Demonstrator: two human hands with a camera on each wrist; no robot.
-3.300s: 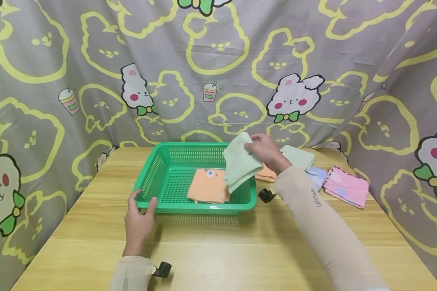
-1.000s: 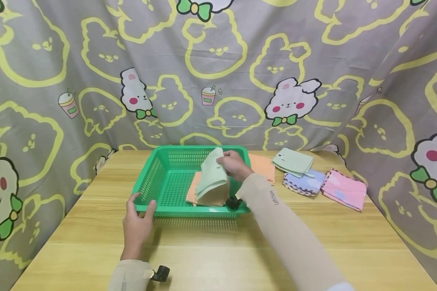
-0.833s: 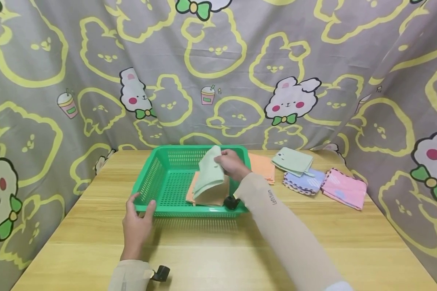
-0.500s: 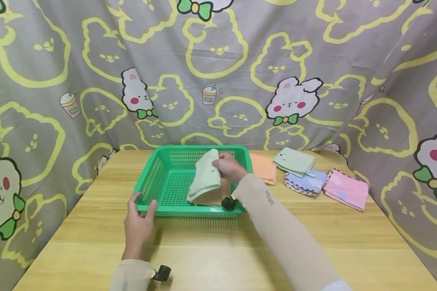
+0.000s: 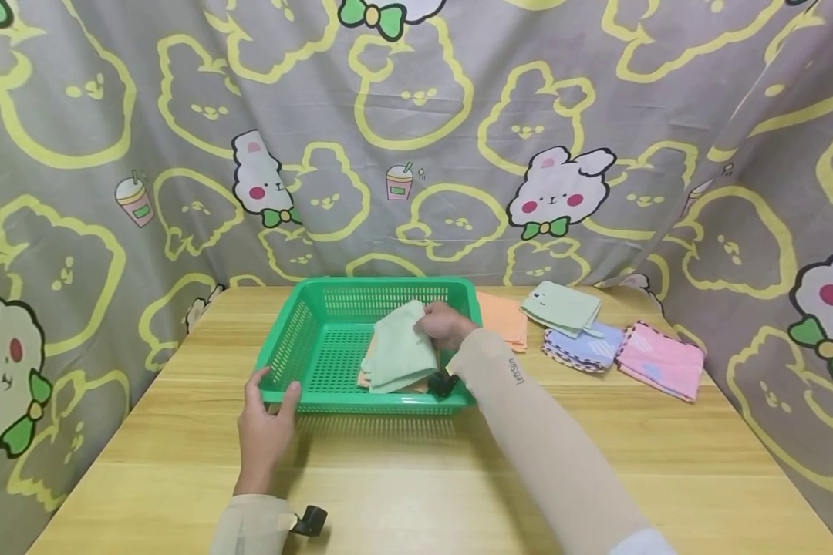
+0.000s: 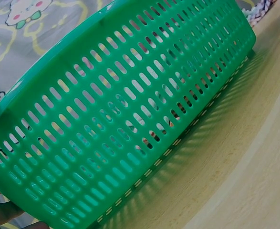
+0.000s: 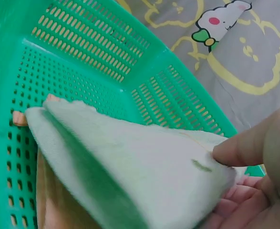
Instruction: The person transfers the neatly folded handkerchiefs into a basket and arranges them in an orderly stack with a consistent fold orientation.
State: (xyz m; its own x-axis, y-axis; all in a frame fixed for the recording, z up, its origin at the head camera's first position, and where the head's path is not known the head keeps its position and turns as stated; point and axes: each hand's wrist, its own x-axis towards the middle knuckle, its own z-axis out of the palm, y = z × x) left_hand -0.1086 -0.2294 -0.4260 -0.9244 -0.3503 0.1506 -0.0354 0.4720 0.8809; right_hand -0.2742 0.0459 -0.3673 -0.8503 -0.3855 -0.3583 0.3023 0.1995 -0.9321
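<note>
My right hand (image 5: 446, 325) pinches a folded light green hand towel (image 5: 400, 351) by its right edge, thumb on top and fingers beneath in the right wrist view. The towel lies over a folded orange towel (image 7: 58, 205) inside the green plastic basket (image 5: 375, 399); its near layers gape slightly in the right wrist view. At the basket's front left corner, my left hand (image 5: 267, 420) holds the rim, thumb at the front side and fingers round the left side. Most of the orange towel is hidden under the green one.
Right of the basket lie folded towels: orange (image 5: 503, 320), light green (image 5: 562, 307) partly on top of a blue one (image 5: 583, 351), and pink (image 5: 661, 360). A patterned curtain (image 5: 451, 116) hangs behind the wooden table (image 5: 389, 478).
The light green towel, in my right hand, has come from over the basket's right rim leftward and down onto the orange towel. My left hand has stayed at the basket corner.
</note>
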